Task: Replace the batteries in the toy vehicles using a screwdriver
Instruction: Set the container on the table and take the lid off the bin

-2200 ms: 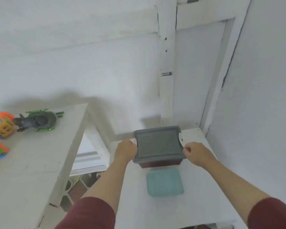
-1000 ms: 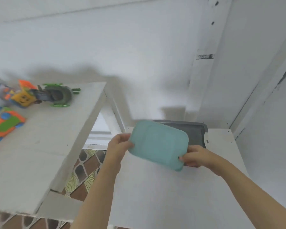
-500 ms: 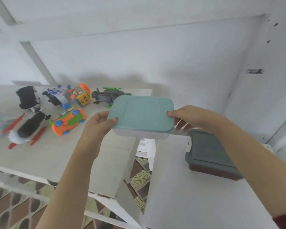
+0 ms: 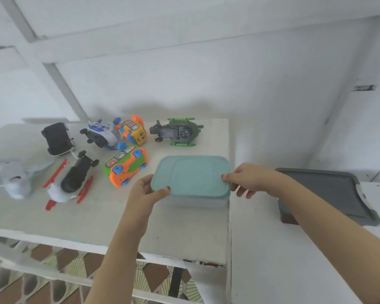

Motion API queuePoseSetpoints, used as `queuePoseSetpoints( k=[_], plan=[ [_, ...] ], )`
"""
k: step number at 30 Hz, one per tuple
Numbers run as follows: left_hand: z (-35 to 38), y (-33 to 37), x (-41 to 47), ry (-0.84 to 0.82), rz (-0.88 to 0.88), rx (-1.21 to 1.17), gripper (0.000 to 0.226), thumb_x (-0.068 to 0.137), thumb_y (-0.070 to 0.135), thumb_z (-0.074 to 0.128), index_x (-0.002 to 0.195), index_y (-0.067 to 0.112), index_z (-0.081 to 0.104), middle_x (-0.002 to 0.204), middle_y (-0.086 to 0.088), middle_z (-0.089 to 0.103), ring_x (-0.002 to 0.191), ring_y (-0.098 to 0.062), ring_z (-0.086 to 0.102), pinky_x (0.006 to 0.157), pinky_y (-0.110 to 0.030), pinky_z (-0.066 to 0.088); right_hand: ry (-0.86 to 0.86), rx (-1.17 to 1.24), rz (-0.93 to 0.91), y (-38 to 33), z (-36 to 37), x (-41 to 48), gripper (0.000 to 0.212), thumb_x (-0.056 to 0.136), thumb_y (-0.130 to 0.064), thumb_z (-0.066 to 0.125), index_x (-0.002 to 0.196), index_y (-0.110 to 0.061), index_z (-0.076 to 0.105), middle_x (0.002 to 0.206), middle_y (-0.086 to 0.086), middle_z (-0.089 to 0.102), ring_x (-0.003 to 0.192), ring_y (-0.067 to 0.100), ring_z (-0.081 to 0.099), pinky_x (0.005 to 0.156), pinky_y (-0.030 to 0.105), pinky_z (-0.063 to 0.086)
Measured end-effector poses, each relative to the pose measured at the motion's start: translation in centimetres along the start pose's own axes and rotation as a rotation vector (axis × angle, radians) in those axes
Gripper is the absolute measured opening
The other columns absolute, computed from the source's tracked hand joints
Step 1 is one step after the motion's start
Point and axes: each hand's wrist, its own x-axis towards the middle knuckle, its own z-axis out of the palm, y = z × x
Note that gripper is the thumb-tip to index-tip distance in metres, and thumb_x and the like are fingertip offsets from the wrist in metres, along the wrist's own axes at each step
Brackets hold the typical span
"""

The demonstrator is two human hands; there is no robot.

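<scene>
A teal-lidded clear box [image 4: 192,176] sits at the right edge of the white table [image 4: 97,218]. My left hand [image 4: 146,191] grips its near left corner, thumb on the lid. My right hand [image 4: 248,178] holds its right end with the fingers curled at the rim. Several toy vehicles lie behind and to the left: an orange and green car [image 4: 126,166] upside down, a dark green vehicle [image 4: 177,132] on its side, a yellow cube toy [image 4: 134,130], a blue-white toy [image 4: 101,132], a black car [image 4: 57,138] and a red-skid helicopter [image 4: 71,181].
A grey-lidded box [image 4: 331,191] stands on the lower white surface [image 4: 283,255] to the right. A pale blurred toy [image 4: 15,178] lies at the far left. A white wall runs behind both surfaces, and patterned floor [image 4: 53,273] shows below the table's front edge.
Both hands carried the teal-lidded box from the right surface leftward and down onto the toy table's right edge. The view swung left with it.
</scene>
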Motion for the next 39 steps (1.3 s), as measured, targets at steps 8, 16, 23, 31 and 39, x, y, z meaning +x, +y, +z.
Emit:
queuePoseSetpoints(
  k=[8, 16, 23, 31, 39],
  plan=[
    [-1.6, -1.2, 1.5, -0.057, 0.041, 0.003, 0.032, 0.085, -0.005, 0.065, 0.108, 0.016, 0.058, 0.096, 0.002, 0.073, 0.089, -0.009, 0.067, 0.072, -0.014, 0.049, 0.422, -0.415, -0.277, -0.9, 2.6, -0.9, 0.049, 0.095, -0.054, 0.042, 0.128, -0.018, 0.042, 0.125, 0.001, 0.051, 0.099, 0.019, 0.053, 0.079, 0.031, 0.038],
    [-2.3, -2.9, 2.5, -0.141, 0.108, 0.089, 0.103, 0.051, 0.031, 0.088, 0.141, 0.012, 0.041, 0.131, 0.0, 0.061, 0.123, -0.015, 0.056, 0.103, -0.036, 0.047, 0.453, -0.845, -0.719, 0.3, 3.6, 0.6, 0.071, 0.068, -0.067, 0.067, 0.118, -0.017, 0.06, 0.12, -0.001, 0.059, 0.112, 0.021, 0.053, 0.098, 0.034, 0.034],
    [-2.3, -3.7, 3.3, -0.07, 0.216, 0.236, 0.079, 0.045, 0.042, 0.087, 0.119, 0.041, 0.059, 0.112, 0.014, 0.07, 0.108, -0.01, 0.064, 0.096, -0.042, 0.05, 0.676, -0.877, -1.032, 2.2, 4.5, 2.1, 0.074, 0.092, -0.061, 0.031, 0.11, 0.0, 0.068, 0.104, 0.008, 0.067, 0.087, 0.025, 0.067, 0.077, 0.032, 0.056],
    [-2.4, -3.8, 3.7, -0.064, 0.222, 0.255, 0.087, 0.046, 0.033, 0.088, 0.128, 0.029, 0.058, 0.11, 0.022, 0.069, 0.106, -0.001, 0.063, 0.094, -0.03, 0.051, 0.804, -0.881, -1.152, 2.6, 4.8, 3.5, 0.069, 0.101, -0.051, 0.028, 0.103, 0.005, 0.069, 0.095, 0.013, 0.067, 0.081, 0.026, 0.067, 0.078, 0.034, 0.056],
    [-2.4, -4.3, 3.0, -0.044, 0.233, 0.24, 0.08, 0.045, 0.046, 0.083, 0.121, 0.042, 0.056, 0.112, 0.024, 0.068, 0.108, -0.001, 0.063, 0.091, -0.028, 0.049, 0.84, -0.694, -1.122, 1.2, 4.5, 3.6, 0.068, 0.102, -0.051, 0.024, 0.082, -0.002, 0.068, 0.078, 0.007, 0.062, 0.055, 0.021, 0.056, 0.047, 0.027, 0.044]
  ],
)
